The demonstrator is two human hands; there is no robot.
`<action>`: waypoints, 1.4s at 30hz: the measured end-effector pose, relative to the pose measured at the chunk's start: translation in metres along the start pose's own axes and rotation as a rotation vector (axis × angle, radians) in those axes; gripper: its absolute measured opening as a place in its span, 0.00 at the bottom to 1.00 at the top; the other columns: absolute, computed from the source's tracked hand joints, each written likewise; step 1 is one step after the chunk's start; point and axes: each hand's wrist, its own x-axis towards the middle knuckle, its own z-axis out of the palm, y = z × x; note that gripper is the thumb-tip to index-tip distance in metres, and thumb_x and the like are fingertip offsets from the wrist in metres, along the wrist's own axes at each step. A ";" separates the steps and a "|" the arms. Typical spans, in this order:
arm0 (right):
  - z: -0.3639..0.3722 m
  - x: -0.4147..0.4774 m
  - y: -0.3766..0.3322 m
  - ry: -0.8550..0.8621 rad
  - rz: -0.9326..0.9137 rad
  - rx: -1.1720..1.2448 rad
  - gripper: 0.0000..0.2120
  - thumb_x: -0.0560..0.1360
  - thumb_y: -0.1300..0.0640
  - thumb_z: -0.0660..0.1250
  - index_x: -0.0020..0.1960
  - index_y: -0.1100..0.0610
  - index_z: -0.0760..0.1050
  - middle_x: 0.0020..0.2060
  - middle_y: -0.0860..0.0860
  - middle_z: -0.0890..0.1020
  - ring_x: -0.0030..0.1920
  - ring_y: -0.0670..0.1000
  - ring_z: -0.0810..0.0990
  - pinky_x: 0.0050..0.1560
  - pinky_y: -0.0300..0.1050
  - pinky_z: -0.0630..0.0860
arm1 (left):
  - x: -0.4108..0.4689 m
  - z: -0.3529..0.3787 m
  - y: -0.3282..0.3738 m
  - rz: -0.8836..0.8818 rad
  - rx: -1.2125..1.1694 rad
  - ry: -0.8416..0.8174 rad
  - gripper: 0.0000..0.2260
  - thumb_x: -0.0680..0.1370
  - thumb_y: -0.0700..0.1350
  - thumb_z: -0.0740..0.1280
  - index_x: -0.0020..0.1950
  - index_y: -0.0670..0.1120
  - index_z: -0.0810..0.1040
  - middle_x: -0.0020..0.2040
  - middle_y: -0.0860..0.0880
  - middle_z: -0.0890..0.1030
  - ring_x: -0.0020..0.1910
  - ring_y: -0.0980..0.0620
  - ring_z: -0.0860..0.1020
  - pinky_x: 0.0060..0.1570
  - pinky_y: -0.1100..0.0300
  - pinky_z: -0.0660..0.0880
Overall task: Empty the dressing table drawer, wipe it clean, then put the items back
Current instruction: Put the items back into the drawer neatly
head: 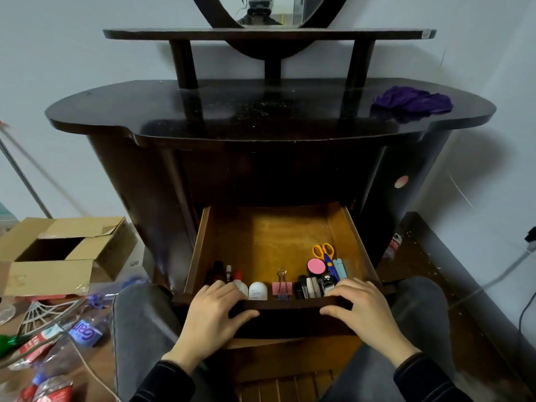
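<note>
The dressing table drawer [278,233] stands pulled out, its wooden floor bare at the back. Along its front lie small dark bottles [223,272], a white jar [257,291], a pink binder clip [282,287], a round pink compact [316,266], orange-handled scissors [324,252] and several small tubes. My left hand [213,311] grips the drawer's dark front panel [290,314] at its left, fingers over the rim. My right hand [364,309] grips the same panel at its right. A purple cloth [413,103] lies crumpled on the tabletop's right end.
The dark tabletop [246,111] is dusty, with a shelf and mirror above. An open cardboard box [61,250] sits on the floor at left, with packets and bags [58,343] scattered before it. Cables [516,262] run along the wall at right. My knees flank the drawer.
</note>
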 end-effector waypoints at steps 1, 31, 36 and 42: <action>0.000 0.003 0.000 0.008 0.000 0.003 0.14 0.72 0.38 0.72 0.51 0.46 0.84 0.45 0.36 0.78 0.49 0.38 0.75 0.51 0.30 0.63 | 0.003 0.001 -0.002 0.000 0.001 0.003 0.18 0.77 0.66 0.63 0.44 0.52 0.81 0.41 0.59 0.76 0.39 0.56 0.74 0.35 0.59 0.71; 0.000 0.121 0.026 0.080 -0.062 0.045 0.12 0.71 0.40 0.75 0.49 0.47 0.83 0.42 0.39 0.79 0.48 0.41 0.76 0.52 0.44 0.69 | 0.087 0.053 -0.065 -0.048 0.085 0.121 0.16 0.77 0.64 0.65 0.50 0.53 0.81 0.43 0.60 0.78 0.44 0.54 0.74 0.41 0.59 0.63; 0.001 0.146 0.033 0.089 -0.060 0.044 0.16 0.70 0.41 0.76 0.51 0.50 0.84 0.44 0.39 0.78 0.49 0.43 0.76 0.54 0.44 0.68 | 0.106 0.061 -0.079 -0.094 0.083 0.090 0.18 0.78 0.66 0.62 0.52 0.54 0.81 0.45 0.60 0.79 0.47 0.55 0.75 0.43 0.60 0.64; 0.006 0.168 0.038 0.109 -0.035 -0.010 0.17 0.71 0.38 0.74 0.51 0.49 0.84 0.44 0.42 0.80 0.51 0.45 0.76 0.63 0.48 0.70 | 0.125 0.066 -0.089 -0.132 0.064 0.115 0.21 0.77 0.68 0.61 0.50 0.53 0.81 0.45 0.59 0.78 0.47 0.53 0.74 0.45 0.57 0.69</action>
